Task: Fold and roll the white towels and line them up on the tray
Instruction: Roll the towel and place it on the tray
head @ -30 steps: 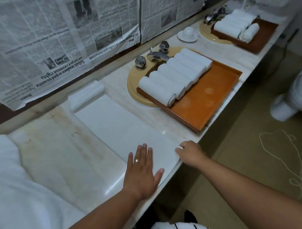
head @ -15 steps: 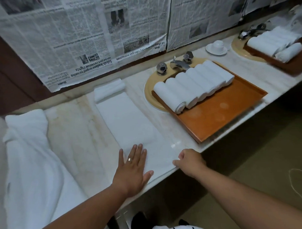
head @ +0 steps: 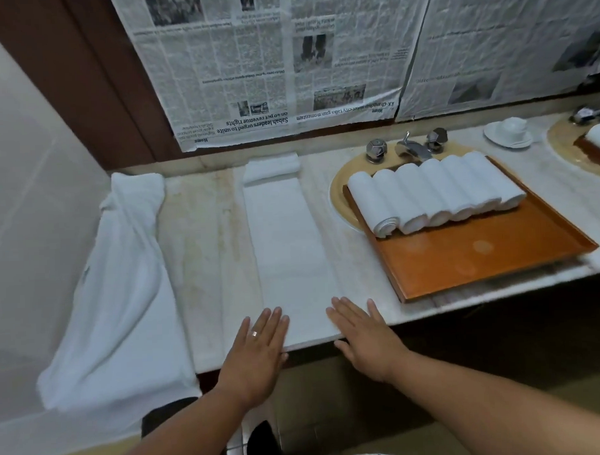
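Counter edge [head: 447, 305] ran under our left hand [head: 258, 351] and right hand [head: 367, 337], both stretched flat on the long, smooth white towel [head: 285, 245].

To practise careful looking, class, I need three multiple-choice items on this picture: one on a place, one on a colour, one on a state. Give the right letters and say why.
1. Where does the flat towel lie?
A) on the counter, between the heap of towels and the tray
B) on the floor
C) over the tap

2. What colour is the tray?
A) blue
B) black
C) orange

3. How do the left hand and right hand lie?
A) both as fists
B) both flat, fingers straight, at the flat towel's near end
C) each round a cup

Answers:
1 A: the heap is to the towel's left and the tray to its right.
2 C: the tray's bare floor is orange.
3 B: both palms face down with the fingers stretched out.
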